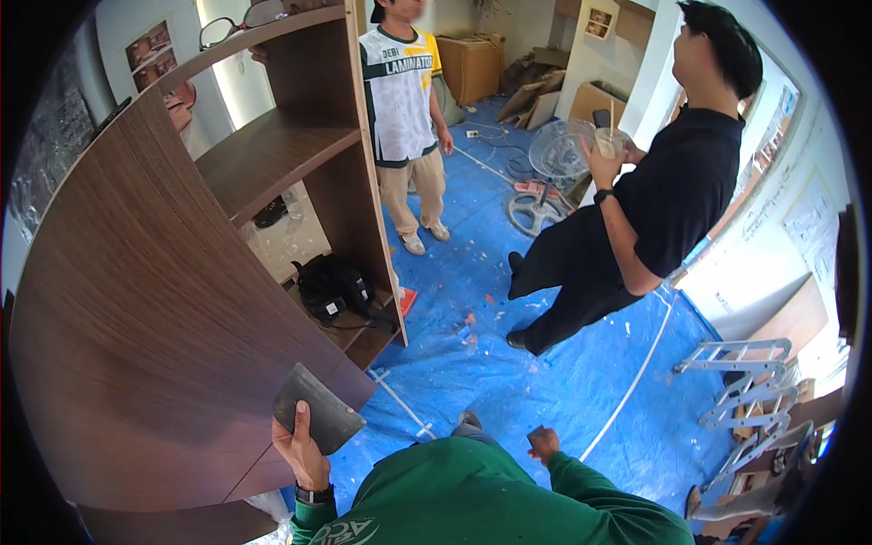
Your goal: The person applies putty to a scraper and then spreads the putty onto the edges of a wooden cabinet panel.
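My left hand (302, 450) is raised at the lower left, its thumb laid across a thin dark grey rectangular sheet (332, 420) that bows slightly. What the sheet is made of, I cannot tell. Just behind it stands a large curved dark brown wood-grain panel (136, 336), the side of a shelf unit; I cannot tell whether the sheet touches it. Lower and to the right, my right hand (547, 445) is closed on a small dark brown flat piece (534, 437), partly hidden by the fingers.
Open shelves (282, 154) hold a black bag (331, 286). A person in a white jersey (400, 91) stands beyond; another in black (672, 191) holds a cup, near a stand fan (556, 150). Blue sheeting (472, 381) covers the floor. A folding ladder (745, 391) lies at right.
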A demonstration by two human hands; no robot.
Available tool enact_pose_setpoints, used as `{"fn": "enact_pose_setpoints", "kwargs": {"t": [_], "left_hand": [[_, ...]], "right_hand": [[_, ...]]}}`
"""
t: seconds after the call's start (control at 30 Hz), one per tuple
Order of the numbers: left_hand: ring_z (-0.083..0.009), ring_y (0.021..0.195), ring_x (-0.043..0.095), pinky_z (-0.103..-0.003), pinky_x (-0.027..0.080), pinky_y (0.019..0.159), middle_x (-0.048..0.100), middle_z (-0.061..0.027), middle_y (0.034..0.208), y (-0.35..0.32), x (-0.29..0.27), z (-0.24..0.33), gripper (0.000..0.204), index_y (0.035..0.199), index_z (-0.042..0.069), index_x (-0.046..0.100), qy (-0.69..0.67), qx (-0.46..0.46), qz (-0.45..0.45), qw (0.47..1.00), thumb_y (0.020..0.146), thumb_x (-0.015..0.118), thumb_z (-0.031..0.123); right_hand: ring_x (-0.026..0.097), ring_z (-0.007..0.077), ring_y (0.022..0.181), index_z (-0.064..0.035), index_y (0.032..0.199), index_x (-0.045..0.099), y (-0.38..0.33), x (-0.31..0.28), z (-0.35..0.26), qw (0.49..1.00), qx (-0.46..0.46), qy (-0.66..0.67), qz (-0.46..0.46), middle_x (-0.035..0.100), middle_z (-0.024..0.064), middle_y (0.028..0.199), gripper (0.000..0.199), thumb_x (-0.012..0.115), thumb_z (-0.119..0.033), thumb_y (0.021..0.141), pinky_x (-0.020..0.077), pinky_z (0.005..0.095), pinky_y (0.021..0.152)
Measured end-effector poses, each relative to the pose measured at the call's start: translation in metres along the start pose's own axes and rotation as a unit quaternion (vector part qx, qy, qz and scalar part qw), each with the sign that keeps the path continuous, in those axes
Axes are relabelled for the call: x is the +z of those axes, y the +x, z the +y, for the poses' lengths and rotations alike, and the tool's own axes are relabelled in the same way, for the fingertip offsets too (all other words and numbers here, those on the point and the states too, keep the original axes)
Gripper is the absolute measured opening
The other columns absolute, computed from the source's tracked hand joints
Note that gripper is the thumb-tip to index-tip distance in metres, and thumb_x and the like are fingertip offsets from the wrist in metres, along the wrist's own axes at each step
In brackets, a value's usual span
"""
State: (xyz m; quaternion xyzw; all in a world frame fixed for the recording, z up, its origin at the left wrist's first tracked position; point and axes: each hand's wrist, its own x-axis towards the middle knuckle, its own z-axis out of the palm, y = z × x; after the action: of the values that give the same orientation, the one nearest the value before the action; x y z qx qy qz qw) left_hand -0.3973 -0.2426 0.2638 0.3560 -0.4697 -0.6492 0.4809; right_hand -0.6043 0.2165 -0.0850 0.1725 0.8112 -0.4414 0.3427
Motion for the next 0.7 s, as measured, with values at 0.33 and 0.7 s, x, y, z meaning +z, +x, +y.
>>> {"fn": "enact_pose_setpoints", "kwargs": {"t": [0.33,0.7], "left_hand": [[-0.0110,0.089,0.064,-0.027,0.052,0.081,0.073,-0.0019,0.105,-0.008,-0.019,-0.006,0.020,0.115,0.004,0.071,0.013,-0.009,-0.009,1.000,0.097,0.074,0.013],[-0.0125,0.091,0.066,-0.029,0.054,0.080,0.073,-0.0036,0.105,-0.013,-0.011,-0.025,0.021,0.115,0.004,0.071,0.024,-0.055,-0.012,0.998,0.096,0.074,0.013]], "right_hand": [[0.071,0.0267,0.058,0.0024,0.126,0.048,-0.035,0.053,-0.032,0.996,-0.081,-0.039,0.021,0.070,0.0200,0.096,0.042,0.063,-0.003,0.088,0.0544,0.0383,0.042],[0.071,0.0282,0.059,-0.0009,0.123,0.051,-0.011,0.001,0.022,0.995,-0.052,-0.016,0.084,0.069,0.0191,0.096,0.037,0.058,-0.003,0.087,0.0525,0.0387,0.041]]}}
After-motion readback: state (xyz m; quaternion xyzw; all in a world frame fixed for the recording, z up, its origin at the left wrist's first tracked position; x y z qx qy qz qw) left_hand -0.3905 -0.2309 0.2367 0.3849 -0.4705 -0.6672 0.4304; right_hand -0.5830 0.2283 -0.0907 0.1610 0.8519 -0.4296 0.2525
